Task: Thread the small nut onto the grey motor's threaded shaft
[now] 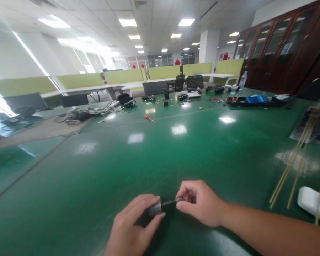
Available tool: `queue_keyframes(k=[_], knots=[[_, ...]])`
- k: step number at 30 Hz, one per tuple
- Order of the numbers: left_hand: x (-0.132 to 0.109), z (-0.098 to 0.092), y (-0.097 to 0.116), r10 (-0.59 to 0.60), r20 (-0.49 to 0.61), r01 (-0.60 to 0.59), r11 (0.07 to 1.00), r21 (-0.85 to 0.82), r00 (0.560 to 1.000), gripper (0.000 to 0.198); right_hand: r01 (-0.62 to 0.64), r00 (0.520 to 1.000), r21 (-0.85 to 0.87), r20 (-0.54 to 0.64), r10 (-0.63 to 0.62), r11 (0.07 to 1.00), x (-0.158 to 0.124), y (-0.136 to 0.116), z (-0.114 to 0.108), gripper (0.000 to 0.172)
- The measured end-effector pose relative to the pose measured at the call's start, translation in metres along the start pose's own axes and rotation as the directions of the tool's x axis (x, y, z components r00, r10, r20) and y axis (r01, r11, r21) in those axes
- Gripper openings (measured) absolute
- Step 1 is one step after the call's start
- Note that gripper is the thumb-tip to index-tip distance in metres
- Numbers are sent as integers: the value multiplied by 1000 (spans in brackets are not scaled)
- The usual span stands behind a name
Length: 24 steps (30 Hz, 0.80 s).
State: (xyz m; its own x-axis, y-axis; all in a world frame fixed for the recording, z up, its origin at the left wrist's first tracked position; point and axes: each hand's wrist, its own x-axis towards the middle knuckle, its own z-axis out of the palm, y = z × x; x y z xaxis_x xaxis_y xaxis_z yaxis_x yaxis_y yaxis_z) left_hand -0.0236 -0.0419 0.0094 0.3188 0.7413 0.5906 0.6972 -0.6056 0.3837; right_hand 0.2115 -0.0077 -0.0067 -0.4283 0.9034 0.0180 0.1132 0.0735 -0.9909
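Observation:
In the head view, my left hand [138, 220] grips a short dark grey metal cylinder [156, 209] between thumb and fingers. A thin dark rod [168, 202] reaches from the cylinder's right end to my right hand [200, 202]. My right thumb and forefinger pinch the rod's ridged, thicker end, and the other fingers are curled in. Whether the rod is fixed to the cylinder or only set against it, I cannot tell. Both hands are close above the green tabletop [160, 160] at its near side.
A red-handled screwdriver [148, 117] lies farther out. Thin yellowish sticks [296, 163] and a white rounded object [313, 201] are at the right. Along the far side are a black tray with a blue item [257, 99], a plastic bottle [243, 79] and several small parts.

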Motion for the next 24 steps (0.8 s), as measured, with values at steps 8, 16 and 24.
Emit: queue_keyframes(k=[8,16,24], knots=[[2,-2,2,14,-12,-14,1000,9,1000,18,-10,1000,29,2,10,1000,0,0,1,9],[1,-2,1,2,-9,-2,1000,17,1000,19,-6,1000,31,-10,6,999,0,-1,0,10],[0,-2,-1,2,-4,-2,1000,19,1000,19,3,1000,40,-6,-3,999,0,-2,-1,9]])
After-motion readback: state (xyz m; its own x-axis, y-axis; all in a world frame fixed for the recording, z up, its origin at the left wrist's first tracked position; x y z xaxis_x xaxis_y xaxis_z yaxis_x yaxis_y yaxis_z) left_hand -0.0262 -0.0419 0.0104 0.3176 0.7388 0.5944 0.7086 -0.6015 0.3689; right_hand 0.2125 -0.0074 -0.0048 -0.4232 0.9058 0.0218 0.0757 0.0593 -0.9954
